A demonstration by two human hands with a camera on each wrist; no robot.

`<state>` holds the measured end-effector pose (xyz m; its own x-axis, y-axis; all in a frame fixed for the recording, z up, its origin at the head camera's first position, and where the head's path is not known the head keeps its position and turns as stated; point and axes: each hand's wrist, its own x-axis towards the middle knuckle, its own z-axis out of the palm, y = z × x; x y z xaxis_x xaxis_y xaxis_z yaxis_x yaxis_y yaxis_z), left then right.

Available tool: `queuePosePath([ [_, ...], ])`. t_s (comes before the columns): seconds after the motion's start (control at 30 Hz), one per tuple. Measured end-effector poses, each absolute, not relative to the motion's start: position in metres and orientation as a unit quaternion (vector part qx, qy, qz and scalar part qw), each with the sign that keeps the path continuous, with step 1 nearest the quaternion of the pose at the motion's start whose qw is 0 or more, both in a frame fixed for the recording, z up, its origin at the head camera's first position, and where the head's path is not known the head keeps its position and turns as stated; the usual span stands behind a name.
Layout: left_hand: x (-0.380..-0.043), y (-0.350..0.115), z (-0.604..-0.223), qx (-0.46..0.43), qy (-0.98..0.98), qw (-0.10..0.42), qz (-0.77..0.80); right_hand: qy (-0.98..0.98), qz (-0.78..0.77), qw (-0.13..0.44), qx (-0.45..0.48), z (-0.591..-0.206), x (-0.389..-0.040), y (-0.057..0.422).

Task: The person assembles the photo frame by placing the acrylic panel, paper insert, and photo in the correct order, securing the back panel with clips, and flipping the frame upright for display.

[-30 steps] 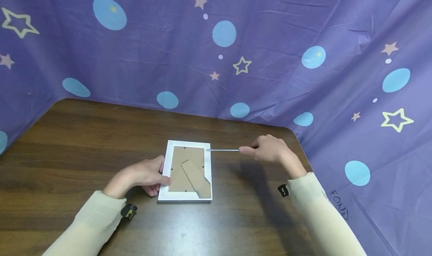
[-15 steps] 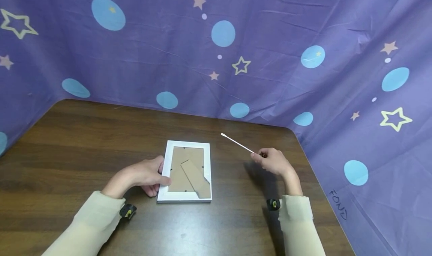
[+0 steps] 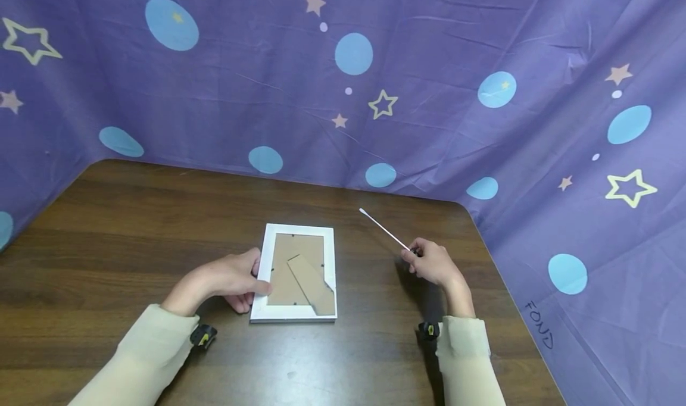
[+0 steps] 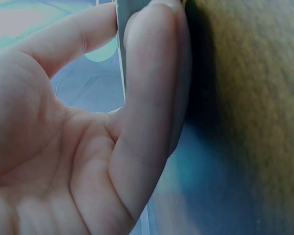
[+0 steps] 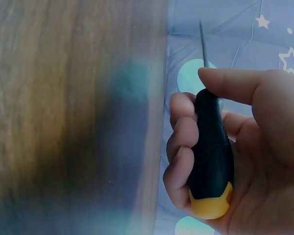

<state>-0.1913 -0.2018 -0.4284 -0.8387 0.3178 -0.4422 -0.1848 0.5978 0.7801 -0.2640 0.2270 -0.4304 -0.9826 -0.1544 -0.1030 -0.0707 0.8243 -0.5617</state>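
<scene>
A white picture frame point(image 3: 328, 257) lies back side up, its brown backing board point(image 3: 284, 248) showing a slanted easel stand point(image 3: 311, 284) and small dark tabs along the opening. My left hand point(image 3: 230, 277) grips the frame's left edge, thumb on top and fingers beneath; in the left wrist view the fingers point(image 4: 147, 83) curl against that edge. To the right of the frame my right hand point(image 3: 434, 263) holds a screwdriver point(image 5: 213, 147) by its black handle with a yellow end. Its thin shaft point(image 3: 386, 230) points up and left, the flattened tip apart from the frame.
The frame rests on a brown wood-grain table point(image 3: 134, 215). A purple curtain point(image 3: 241, 84) with stars and blue dots rises behind the table and along its sides. Black wrist cameras point(image 3: 203, 336) sit at both cuffs.
The screwdriver's tip has left the frame's upper right edge. My right hand has drawn right and nearer, with the shaft now slanting up and left. The left hand and frame have stayed put.
</scene>
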Motion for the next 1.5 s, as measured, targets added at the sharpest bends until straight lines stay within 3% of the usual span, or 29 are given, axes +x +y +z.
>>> queuePosePath([
  [0.47,-0.191,-0.203,-0.428,0.036,0.85,0.279,0.445,0.965,-0.245,0.031,-0.085,-0.436,-0.266,0.235],
  [1.5,-0.191,-0.202,-0.427,0.046,0.854,0.274,0.441,0.973,-0.215,0.055,-0.063,-0.441,-0.263,0.244],
])
